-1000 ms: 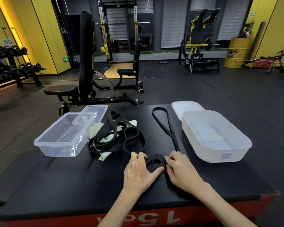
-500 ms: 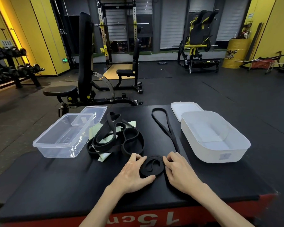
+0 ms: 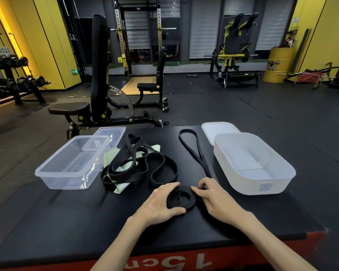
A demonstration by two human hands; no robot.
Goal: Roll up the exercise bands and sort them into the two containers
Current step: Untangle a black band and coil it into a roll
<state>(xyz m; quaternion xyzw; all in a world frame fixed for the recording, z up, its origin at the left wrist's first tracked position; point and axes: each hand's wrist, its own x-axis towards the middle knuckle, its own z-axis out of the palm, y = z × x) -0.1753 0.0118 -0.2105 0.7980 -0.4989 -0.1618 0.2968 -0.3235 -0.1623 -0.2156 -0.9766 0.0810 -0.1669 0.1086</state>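
"Rounder now, that roll (image 3: 181,199), and the left hand (image 3: 160,202) has slid round it. Where is everything?"

"Clear tub (image 3: 63,180) sits at the left edge of the black mat (image 3: 47,222), with loose bands (image 3: 137,167) beside it. Near the front edge the left hand cups the roll. The right hand (image 3: 217,198) pinches the black band (image 3: 203,167) going in. White tub (image 3: 248,182) sits at the right."

"What step?"

"Rolling, I think. Next, wind the long tail in tight so it can't spring open."

Band coil (image 3: 181,199) wound bigger than 1 s ago and now fully exposed. Left hand (image 3: 160,204) slid off its top to cup the left edge; right hand (image 3: 213,198) shifted to the right rim.
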